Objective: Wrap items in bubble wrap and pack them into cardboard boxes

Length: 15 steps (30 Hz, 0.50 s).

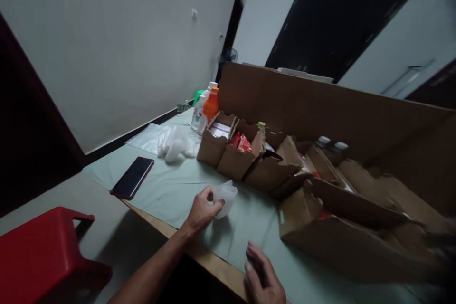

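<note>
My left hand [202, 210] pinches a small clear plastic bag [225, 196] just above the pale green table cover [171, 190]. My right hand [262, 276] rests near the table's front edge, fingers loosely curled, with nothing seen in it. A row of open cardboard boxes [249, 159] stands just beyond both hands, holding red packets [242, 142] and small bottles. The nearest box [331, 218] lies to the right of my right hand.
A dark phone [132, 177] lies at the left of the table. Clear bags [167, 142] are piled behind it. An orange bottle [210, 107] and a white bottle [199, 109] stand at the far end. A tall cardboard sheet [320, 109] backs the boxes. A red stool [42, 247] sits at lower left.
</note>
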Motion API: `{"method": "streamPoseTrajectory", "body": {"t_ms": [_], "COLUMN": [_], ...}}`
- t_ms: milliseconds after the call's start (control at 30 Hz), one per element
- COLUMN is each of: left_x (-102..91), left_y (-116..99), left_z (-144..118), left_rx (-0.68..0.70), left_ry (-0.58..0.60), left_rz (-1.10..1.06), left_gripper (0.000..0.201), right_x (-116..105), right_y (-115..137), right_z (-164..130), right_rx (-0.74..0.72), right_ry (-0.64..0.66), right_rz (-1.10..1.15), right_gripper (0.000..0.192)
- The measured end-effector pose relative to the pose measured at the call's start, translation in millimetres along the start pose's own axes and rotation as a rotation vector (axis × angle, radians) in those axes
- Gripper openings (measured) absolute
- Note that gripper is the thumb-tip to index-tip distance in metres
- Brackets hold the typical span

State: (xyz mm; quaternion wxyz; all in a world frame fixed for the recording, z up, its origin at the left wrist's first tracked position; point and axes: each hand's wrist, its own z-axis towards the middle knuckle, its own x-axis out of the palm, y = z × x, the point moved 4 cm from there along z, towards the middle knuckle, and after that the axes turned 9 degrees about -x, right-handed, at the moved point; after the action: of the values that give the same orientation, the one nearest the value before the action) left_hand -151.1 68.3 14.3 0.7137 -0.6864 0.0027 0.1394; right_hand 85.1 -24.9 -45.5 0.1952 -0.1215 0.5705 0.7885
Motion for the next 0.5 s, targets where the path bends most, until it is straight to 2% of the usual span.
{"method": "streamPoseTrajectory", "body": {"t_ms": [33,133,200,267,367,500], "left_x": [10.0,33.4,45.4,54.2,60.3,57.6], "left_y": [0.0,-0.4,0.7,4.1,12.0,20.8], "left_z": [-10.7,-40.7,-60.2,-78.0,-97.2,-108.9], "left_rx": [-0.017,-0.09,-0.171,-0.257,-0.332,-0.453], "left_ry": [0.062,0.289,0.458,0.577,0.611,0.454], "left_rz": [-0.04,-0.258,-0.477,-0.649,-0.733,-0.703], "left_gripper": [0.006,0.03,0.047,0.057,0.063,0.078], "right_x": [-3.1,-10.3,-9.2,-4.1,-3.6,-22.2], "right_y": [2.8,18.0,29.7,37.2,36.7,28.9], "right_z": [1.9,6.5,6.9,4.6,-1.6,-6.4], "right_rx": [0.049,0.105,0.087,0.091,0.115,0.103], "right_ry": [0.003,-0.054,-0.057,-0.006,-0.018,-0.203], "right_rz": [0.078,0.264,0.377,0.461,0.413,0.238], "right_gripper": [0.045,0.06,0.062,0.055,0.041,0.04]}}
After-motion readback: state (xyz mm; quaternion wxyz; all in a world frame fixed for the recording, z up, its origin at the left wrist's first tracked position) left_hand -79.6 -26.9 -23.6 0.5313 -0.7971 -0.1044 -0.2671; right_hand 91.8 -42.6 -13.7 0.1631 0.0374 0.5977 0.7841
